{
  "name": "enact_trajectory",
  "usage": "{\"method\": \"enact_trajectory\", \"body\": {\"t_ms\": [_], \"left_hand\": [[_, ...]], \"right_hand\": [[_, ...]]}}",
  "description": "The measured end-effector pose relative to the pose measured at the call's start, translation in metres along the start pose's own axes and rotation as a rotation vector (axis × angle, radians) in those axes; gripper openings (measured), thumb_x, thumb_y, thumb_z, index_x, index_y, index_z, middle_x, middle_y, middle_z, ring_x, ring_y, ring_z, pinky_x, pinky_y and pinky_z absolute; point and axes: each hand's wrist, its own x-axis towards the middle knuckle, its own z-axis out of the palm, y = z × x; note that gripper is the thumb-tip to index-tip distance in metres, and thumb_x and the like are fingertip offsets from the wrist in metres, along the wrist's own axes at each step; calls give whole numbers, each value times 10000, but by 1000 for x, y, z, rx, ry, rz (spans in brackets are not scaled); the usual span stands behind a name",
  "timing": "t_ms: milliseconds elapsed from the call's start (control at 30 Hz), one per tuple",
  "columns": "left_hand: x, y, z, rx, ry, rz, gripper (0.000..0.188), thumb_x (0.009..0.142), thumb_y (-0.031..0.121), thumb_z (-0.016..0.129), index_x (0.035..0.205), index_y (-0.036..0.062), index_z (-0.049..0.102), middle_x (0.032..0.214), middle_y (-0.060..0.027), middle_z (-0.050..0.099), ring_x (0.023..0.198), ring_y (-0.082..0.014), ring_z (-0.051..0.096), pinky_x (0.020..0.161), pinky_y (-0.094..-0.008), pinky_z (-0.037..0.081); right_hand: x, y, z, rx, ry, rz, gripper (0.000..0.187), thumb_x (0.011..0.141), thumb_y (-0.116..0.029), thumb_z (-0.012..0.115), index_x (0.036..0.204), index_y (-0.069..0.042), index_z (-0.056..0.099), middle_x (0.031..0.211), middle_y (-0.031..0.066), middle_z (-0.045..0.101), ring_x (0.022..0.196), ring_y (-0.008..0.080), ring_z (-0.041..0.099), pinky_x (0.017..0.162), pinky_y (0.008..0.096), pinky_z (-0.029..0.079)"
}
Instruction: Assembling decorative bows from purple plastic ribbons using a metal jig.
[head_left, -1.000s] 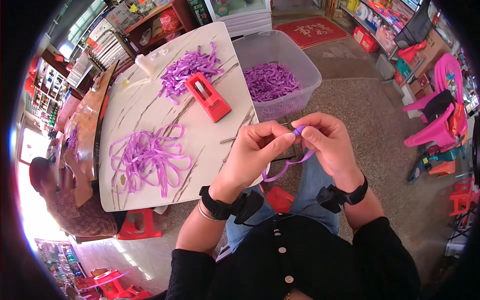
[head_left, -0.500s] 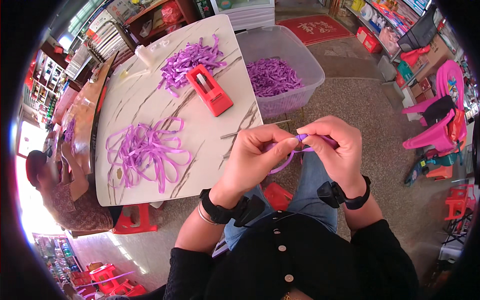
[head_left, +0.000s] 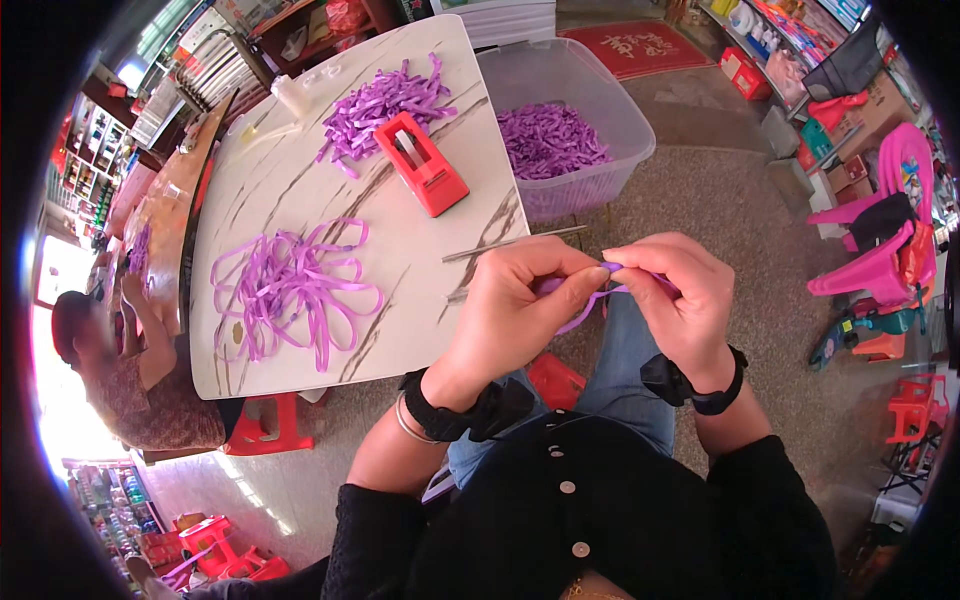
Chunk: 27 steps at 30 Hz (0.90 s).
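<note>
My left hand (head_left: pixel 520 310) and my right hand (head_left: pixel 682 300) meet in front of me, above my lap and just off the table's near right corner. Both are closed in a pinch on one purple ribbon (head_left: pixel 580 318). A short stretch of it shows between my fingertips, and a loop hangs under them; the rest lies hidden in my palms. A thin metal rod (head_left: pixel 490 248) lies across the table edge beside my left hand. Farther left, long purple ribbon loops (head_left: pixel 290 295) lie in a loose tangle on the marbled white table (head_left: pixel 420 290).
A red tape dispenser (head_left: pixel 445 190) stands near a heap of folded purple ribbons (head_left: pixel 385 110). Beyond the table's right edge, a clear plastic bin (head_left: pixel 625 150) holds many more. A co-worker (head_left: pixel 150 390) sits at the left. Pink chairs (head_left: pixel 870 265) stand at the right.
My fingertips have drawn slightly closer together on the ribbon, and its hanging loop has shifted. The whole view has tilted a little. A person's leg now shows at the lower left.
</note>
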Motion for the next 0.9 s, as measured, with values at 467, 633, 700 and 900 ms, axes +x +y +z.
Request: {"method": "enact_trajectory", "body": {"t_ms": [467,633,700,900], "left_hand": [[14,-6,-11,-461,-306,-279,303,905,241,427,918,-21,578,786,-71,595,660,-113,546,597,-235,447],[22,-4,-16,-576,-377,-379,382,927,272,345,973,-47,549,878,-113,601,726,-136,562,691,-268,460],[25,-5,-15,-573,-375,-391,359,923,257,363,965,-44,555,877,-106,603,730,-130,559,697,-268,458],[32,-5,-11,-426,-402,-370,232,873,191,495,922,-19,581,861,-60,606,731,-86,538,698,-228,439]], "right_hand": [[10,12,-24,634,-287,626,308,860,-237,503,1054,0,541,662,3,553,555,3,424,487,138,286],[13,8,-30,612,-383,682,289,887,-217,443,1068,-7,526,635,-8,531,533,6,390,483,145,275],[14,9,-33,547,-359,635,277,892,-185,423,1086,-9,510,631,-11,521,542,13,394,494,153,291],[15,10,-39,536,-340,556,282,894,-137,396,1127,3,471,641,-13,495,603,43,490,545,154,342]]}}
